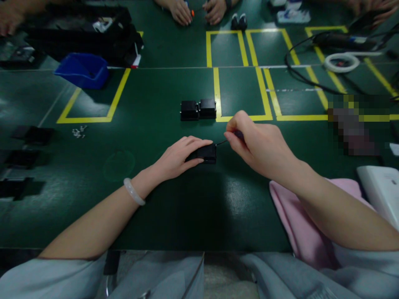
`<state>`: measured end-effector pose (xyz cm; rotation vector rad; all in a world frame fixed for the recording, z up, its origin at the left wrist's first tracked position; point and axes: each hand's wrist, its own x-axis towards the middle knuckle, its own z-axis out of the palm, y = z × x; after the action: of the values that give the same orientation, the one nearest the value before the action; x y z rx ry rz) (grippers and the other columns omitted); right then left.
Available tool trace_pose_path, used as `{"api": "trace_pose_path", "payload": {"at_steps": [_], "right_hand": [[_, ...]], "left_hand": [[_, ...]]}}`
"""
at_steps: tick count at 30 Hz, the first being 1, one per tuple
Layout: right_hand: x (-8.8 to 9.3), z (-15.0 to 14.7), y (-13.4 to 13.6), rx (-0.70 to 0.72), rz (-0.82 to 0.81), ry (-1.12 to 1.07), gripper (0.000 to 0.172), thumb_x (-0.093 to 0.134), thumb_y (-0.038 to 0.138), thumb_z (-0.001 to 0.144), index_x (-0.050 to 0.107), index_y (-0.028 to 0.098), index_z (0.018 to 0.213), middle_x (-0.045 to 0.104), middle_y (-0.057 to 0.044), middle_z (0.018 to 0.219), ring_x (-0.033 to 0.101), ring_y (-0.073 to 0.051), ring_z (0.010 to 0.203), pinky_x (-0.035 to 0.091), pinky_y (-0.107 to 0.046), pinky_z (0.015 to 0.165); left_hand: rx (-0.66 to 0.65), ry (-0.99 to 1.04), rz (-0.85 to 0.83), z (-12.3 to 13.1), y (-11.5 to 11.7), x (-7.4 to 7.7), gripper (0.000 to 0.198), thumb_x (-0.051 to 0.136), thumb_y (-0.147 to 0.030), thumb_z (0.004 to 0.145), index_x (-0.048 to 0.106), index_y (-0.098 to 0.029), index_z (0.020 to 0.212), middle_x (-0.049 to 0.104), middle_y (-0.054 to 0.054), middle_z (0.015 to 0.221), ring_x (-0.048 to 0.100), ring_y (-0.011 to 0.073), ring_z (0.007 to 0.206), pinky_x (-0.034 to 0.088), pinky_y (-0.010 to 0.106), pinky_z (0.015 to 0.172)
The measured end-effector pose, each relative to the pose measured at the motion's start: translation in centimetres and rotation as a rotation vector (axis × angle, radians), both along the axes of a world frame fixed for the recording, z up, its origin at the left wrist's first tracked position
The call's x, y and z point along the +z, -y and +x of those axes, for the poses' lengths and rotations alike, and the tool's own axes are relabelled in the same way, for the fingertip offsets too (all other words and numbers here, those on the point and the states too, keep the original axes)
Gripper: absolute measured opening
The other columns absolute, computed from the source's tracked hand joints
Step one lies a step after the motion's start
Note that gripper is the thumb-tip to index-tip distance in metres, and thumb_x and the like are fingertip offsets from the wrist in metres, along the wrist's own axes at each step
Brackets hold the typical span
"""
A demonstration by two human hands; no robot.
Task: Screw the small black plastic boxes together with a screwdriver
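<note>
Left hand (182, 155) lies over a small black rectangular plastic box (208, 154) at ctr of the dark green counter (174, 207). Its fingers are together, curved over the box top and near side, pinning it down. A white smooth bangle (133, 192) sits on that wrist.

Right hand (255, 143) is just right of the box, fingers pinched tight on a thin dark metal tool (222, 142). The tool's shaft runs left and its tip touches the box's upper right corner. Handle mostly hidden in the grip, so can't tell what kind of tool it is.

Beyond the box, apart from it, a pair of black cube-shaped housings (189, 110) stand side by side, touching, right next to a yellow tape outline (218, 91) stuck on the counter. Far left: blue plastic bin (82, 70), tilted, w/ a few tiny white bits (79, 132) lying nearer. Pink cloth (289, 216) lies under the right forearm at the counter's near edge. Far right: white ring-shaped roll (341, 62) by black cables.

At the top edge, another person's two hands (181, 10) work on sth small; too blurred to tell what.
</note>
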<state>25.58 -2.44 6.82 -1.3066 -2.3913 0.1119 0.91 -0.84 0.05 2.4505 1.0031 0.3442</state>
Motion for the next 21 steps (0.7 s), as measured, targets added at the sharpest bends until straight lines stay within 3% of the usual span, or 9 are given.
{"api": "trace_pose_path", "payload": {"at_steps": [3,9,15,21], "right_hand": [[-0.19,0.02,-0.02,-0.007,0.002,-0.047,0.018,0.040,0.024,0.096,0.051,0.017,0.109,0.067,-0.002,0.083,0.059,-0.011,0.063,0.032,-0.024,0.054],[-0.26,0.11,-0.37,-0.027,-0.002,-0.019,0.023,0.041,0.036,0.099,0.054,0.017,0.097,0.063,-0.001,0.073,0.056,-0.012,0.058,0.033,-0.025,0.053],[-0.42,0.22,-0.49,-0.043,0.018,-0.089,0.021,0.040,0.025,0.094,0.052,0.017,0.110,0.067,-0.005,0.087,0.060,-0.013,0.066,0.037,-0.025,0.057],[-0.48,0.24,-0.55,-0.043,0.009,-0.064,0.019,0.042,0.033,0.098,0.054,0.018,0.097,0.060,0.000,0.071,0.053,-0.012,0.056,0.032,-0.025,0.053]], "left_hand": [[-0.001,0.002,-0.001,-0.03,0.00,-0.05,0.048,0.052,-0.030,0.100,0.042,-0.025,0.147,0.054,0.010,0.136,0.051,0.0256,0.123,0.046,0.042,0.102],[-0.004,0.005,0.010,-0.05,-0.05,-0.24,0.049,0.053,-0.031,0.100,0.042,-0.025,0.147,0.055,0.009,0.134,0.052,0.0254,0.121,0.045,0.042,0.102],[-0.001,0.005,0.004,0.05,0.00,-0.04,0.048,0.054,-0.029,0.100,0.043,-0.024,0.146,0.055,0.009,0.134,0.052,0.0255,0.121,0.046,0.041,0.100],[-0.005,0.001,0.010,0.00,0.00,-0.12,0.048,0.054,-0.028,0.100,0.042,-0.024,0.147,0.055,0.009,0.134,0.052,0.0248,0.120,0.046,0.041,0.100]]}}
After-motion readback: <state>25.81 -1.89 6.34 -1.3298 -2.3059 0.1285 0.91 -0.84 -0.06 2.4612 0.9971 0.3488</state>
